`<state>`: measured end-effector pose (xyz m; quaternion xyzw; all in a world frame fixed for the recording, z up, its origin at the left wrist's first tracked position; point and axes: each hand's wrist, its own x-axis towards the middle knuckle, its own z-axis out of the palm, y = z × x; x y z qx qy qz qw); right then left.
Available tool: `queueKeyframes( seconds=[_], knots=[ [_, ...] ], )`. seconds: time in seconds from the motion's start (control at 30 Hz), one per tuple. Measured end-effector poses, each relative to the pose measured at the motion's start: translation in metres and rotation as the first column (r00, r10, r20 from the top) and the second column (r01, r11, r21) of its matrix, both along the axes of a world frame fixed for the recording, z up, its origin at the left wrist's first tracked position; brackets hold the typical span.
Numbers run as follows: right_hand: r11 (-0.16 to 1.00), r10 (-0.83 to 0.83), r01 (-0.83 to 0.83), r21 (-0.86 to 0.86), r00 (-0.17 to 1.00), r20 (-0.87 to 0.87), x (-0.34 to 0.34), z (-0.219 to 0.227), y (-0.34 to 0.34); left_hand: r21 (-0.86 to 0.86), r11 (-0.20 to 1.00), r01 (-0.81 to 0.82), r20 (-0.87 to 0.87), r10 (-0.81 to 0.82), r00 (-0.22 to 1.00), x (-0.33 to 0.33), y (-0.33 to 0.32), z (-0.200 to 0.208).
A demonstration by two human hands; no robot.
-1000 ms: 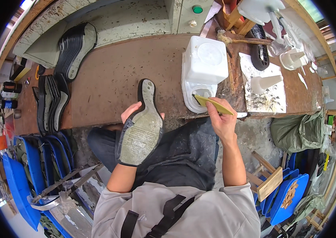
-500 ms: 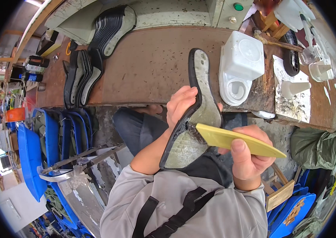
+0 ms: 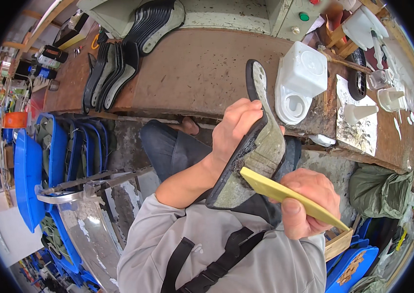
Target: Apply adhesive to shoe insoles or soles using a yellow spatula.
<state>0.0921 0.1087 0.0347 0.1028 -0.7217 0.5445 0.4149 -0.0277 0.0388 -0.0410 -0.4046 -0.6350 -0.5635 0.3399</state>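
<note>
Right now the shoe sole (image 3: 268, 151) sits between my two hands, at the centre-right of the frame, raised in front of my lap and just short of the worktop (image 3: 192, 73). Its long axis runs from the narrow end, pointing to the top of the frame, down to the broad end at lower left. My left hand (image 3: 234, 127) is nearer, wrapped round its waist from the left edge, with a fingertip showing past the right edge. My right hand (image 3: 312, 200) lies to the lower right of it, thumb and fingers pinching a flat yellow spreader (image 3: 268, 187). The spreader lies across the sole's long axis, its tip over the broad part near the left edge; whether it touches there I can't tell. Beyond the narrow end, to the right, stands the white plastic dispenser (image 3: 302, 68); stacked soles (image 3: 119, 73) rest at upper left.
</note>
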Motion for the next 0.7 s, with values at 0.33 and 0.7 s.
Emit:
queueKeyframes(
  seconds=[0.33, 0.7],
  knots=[
    [0.996, 0.049, -0.044, 0.074, 0.997, -0.061, 0.01, 0.009, -0.013, -0.157, 0.988, -0.012, -0.01, 0.011, 1.0, 0.004, -0.015, 0.001],
    [0.991, 0.121, -0.108, 0.083, 0.978, -0.172, 0.012, 0.01, -0.01, -0.332, 0.938, 0.098, 0.048, -0.087, 0.995, 0.014, -0.026, 0.024]
  ],
)
